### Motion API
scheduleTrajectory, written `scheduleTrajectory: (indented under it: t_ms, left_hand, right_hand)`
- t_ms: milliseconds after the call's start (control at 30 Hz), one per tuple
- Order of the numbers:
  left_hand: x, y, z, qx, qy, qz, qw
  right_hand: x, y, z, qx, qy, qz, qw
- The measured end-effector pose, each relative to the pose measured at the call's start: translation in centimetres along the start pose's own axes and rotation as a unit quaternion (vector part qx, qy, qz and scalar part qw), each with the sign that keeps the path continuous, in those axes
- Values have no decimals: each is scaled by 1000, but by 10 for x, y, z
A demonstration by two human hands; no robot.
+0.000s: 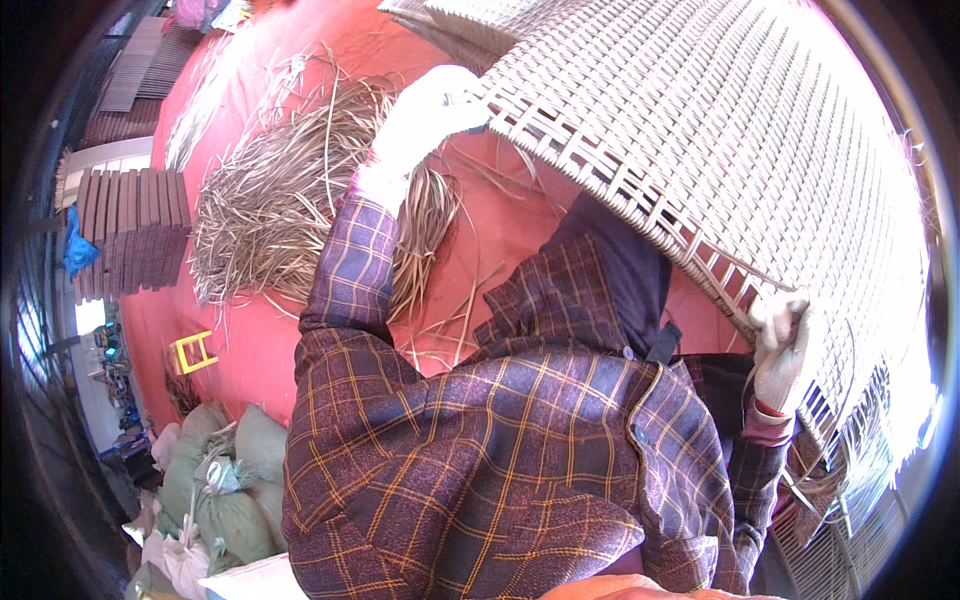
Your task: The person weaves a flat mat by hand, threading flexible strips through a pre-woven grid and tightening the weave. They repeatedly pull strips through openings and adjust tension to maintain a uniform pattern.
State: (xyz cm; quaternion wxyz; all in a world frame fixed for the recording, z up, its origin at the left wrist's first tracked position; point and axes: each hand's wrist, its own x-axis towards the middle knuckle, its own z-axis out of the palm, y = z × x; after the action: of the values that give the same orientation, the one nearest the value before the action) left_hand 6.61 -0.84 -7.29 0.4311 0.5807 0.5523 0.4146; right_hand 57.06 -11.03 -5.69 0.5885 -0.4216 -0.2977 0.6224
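Note:
A large woven wicker panel (700, 120) slants across the upper right, its lower edge showing an open ladder-like row of gaps. At the panel's upper left corner my left hand (430, 112), in a white glove, is closed on the edge; glare washes out its finger detail. Farther down the same edge, my gloved right hand (785, 345) has its fingers curled together. A thin pale weaving strand runs along the border into those fingers. Loose strand ends (870, 440) hang from the panel's lower right end.
A big heap of loose wicker strands (285, 190) lies on the red floor covering (250, 350), left of my arm. Stacked brown slatted pieces (130, 235), a small yellow frame (196, 352) and tied greenish sacks (230, 510) stand at the left. More woven panels (470, 25) are at the top.

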Motion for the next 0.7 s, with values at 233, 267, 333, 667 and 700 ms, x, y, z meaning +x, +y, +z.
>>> scheduleTrajectory:
  t_ms: [233,267,333,667,700]
  left_hand:
    - [-7,-2,10,66,24,46,997]
    - [-6,-3,10,59,23,31,998]
    - [-4,-4,9,40,12,11,999]
    - [-12,-15,-1,-97,11,21,995]
    - [-12,-21,-2,-79,38,-3,996]
  right_hand:
    - [-8,-5,-7,42,-28,5,999]
    - [-8,-3,-10,-5,23,2,1000]
    - [-6,0,-15,-19,29,5,999]
    - [8,-108,2,-575,196,35,794]
    - [15,-122,6,-517,266,52,812]
